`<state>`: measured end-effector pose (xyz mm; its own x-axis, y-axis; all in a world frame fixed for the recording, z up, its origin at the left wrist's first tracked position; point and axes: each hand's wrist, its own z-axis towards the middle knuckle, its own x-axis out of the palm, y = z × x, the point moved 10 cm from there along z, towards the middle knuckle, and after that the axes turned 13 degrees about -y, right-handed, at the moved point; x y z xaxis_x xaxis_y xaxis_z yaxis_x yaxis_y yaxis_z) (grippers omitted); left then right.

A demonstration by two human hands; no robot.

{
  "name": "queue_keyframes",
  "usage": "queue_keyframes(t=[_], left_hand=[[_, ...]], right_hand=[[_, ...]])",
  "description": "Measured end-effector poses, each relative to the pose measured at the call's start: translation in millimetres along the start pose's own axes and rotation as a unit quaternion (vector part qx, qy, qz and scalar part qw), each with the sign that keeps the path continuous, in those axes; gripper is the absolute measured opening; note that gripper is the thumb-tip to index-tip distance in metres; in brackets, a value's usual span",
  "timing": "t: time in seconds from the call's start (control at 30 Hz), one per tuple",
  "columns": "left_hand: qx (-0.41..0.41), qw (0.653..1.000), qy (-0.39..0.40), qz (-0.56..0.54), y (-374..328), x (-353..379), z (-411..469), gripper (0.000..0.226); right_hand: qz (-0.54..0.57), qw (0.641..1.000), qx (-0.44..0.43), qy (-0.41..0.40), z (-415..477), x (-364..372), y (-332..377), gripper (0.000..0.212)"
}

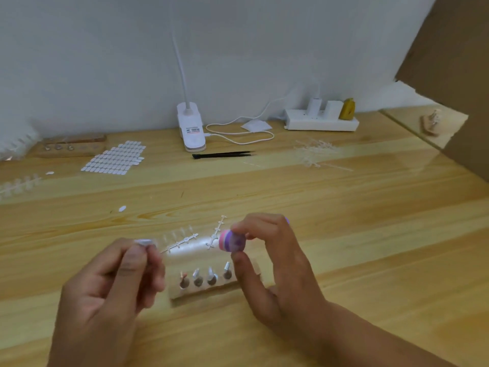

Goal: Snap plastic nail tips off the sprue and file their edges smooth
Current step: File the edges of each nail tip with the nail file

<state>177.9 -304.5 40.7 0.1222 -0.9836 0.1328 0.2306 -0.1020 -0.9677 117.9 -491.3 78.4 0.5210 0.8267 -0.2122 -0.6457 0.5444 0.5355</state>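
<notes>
Far left, near the table's (344, 234) edge, a sprue still carrying tips (18, 184) lies flat. Behind it are a wooden holder (71, 147) and a sheet of oval tabs (115, 157).

Your left hand (111, 287) is raised over the near part of the table with the palm turned toward you and the fingers curled in. Thumb and forefinger pinch a small pale nail tip (144, 242) at their very ends. It is blurred, so you cannot tell how its edge sits.

Just right of that pinch, two part-stripped sprues (185, 241) lie on the wood between your hands. The wooden block of metal pegs (209, 280) stands nearer to you, below them.

Your right hand (275, 266) comes in from the lower right. Its thumb is underneath and its fingers on top, closed round a pink and purple file block (232, 241). The block's striped end faces the nail tip, apart from it, over the sprues.

Bare wood stretches to the right of that hand. Further back are the clip lamp (191, 131), black tweezers (222, 154), a heap of bare sprues (315, 154) and a power strip (321, 121) against the wall.
</notes>
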Motion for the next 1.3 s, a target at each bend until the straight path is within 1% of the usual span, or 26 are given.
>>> queue_keyframes(t=[0.03, 0.1, 0.2, 0.23, 0.33, 0.43, 0.53, 0.6, 0.67, 0.77, 0.83, 0.9, 0.97, 1.03, 1.13, 1.2, 1.3], left_hand=[[0.005, 1.000, -0.014, 0.006, -0.1, -3.2, 2.1, 0.059], [0.013, 0.999, -0.019, 0.024, -1.0, -3.7, 2.3, 0.062], [0.029, 0.998, -0.004, 0.053, -3.5, -0.6, -2.2, 0.058], [0.035, 0.997, 0.004, 0.066, -4.3, 0.8, -4.4, 0.052], [0.049, 0.994, 0.035, 0.091, -9.2, 9.0, -12.8, 0.018], [0.076, 0.988, 0.066, 0.114, -17.3, 19.8, -19.3, 0.004], [0.103, 0.983, 0.092, 0.120, -25.8, 28.4, -25.3, 0.010], [0.104, 0.982, 0.092, 0.127, -27.7, 29.8, -27.2, 0.015], [0.105, 0.982, 0.085, 0.135, -28.2, 29.1, -27.0, 0.005], [0.108, 0.982, 0.073, 0.137, -28.9, 28.3, -25.6, 0.005], [0.111, 0.983, 0.080, 0.123, -30.0, 30.8, -27.0, 0.011], [0.115, 0.983, 0.085, 0.118, -30.4, 32.9, -28.5, 0.016], [0.115, 0.983, 0.079, 0.121, -28.5, 31.9, -27.6, 0.009], [0.103, 0.985, 0.072, 0.120, -24.5, 31.3, -26.5, 0.005], [0.102, 0.985, 0.090, 0.105, -25.6, 36.1, -29.0, 0.009], [0.100, 0.985, 0.101, 0.100, -26.6, 38.4, -30.5, 0.010], [0.081, 0.988, 0.097, 0.090, -23.9, 37.5, -29.1, 0.003]], right_hand=[[-0.001, 1.000, 0.022, -0.007, 1.3, -1.4, -4.7, 0.024], [-0.003, 0.998, 0.058, -0.013, 2.5, -3.5, -12.6, 0.021], [-0.016, 0.997, 0.071, -0.012, 3.4, -6.4, -15.8, 0.024], [-0.018, 0.998, 0.067, -0.008, 3.4, -6.4, -15.0, 0.026], [-0.021, 0.999, 0.047, 0.011, 2.6, -5.2, -9.8, 0.025], [0.006, 0.999, -0.018, 0.029, -1.2, -1.8, 10.5, 0.023], [0.024, 0.990, -0.122, 0.060, -11.5, 9.5, 39.9, 0.036], [-0.002, 0.987, -0.147, 0.072, -11.1, 11.8, 40.2, 0.039], [-0.035, 0.988, -0.134, 0.071, -4.7, 7.8, 29.6, 0.041], [-0.038, 0.990, -0.124, 0.056, -2.3, 3.0, 26.5, 0.036], [-0.024, 0.988, -0.141, 0.060, -8.0, 7.8, 35.7, 0.035], [-0.034, 0.985, -0.153, 0.072, -9.4, 9.5, 36.8, 0.037], [-0.059, 0.986, -0.135, 0.077, -2.6, 4.3, 25.7, 0.035], [-0.052, 0.990, -0.110, 0.068, 2.3, -1.9, 19.0, 0.029], [-0.022, 0.989, -0.133, 0.065, -5.1, 3.1, 33.3, 0.033], [-0.026, 0.985, -0.154, 0.074, -9.2, 5.8, 37.4, 0.038], [-0.042, 0.989, -0.119, 0.075, 0.7, -1.9, 19.6, 0.034]])
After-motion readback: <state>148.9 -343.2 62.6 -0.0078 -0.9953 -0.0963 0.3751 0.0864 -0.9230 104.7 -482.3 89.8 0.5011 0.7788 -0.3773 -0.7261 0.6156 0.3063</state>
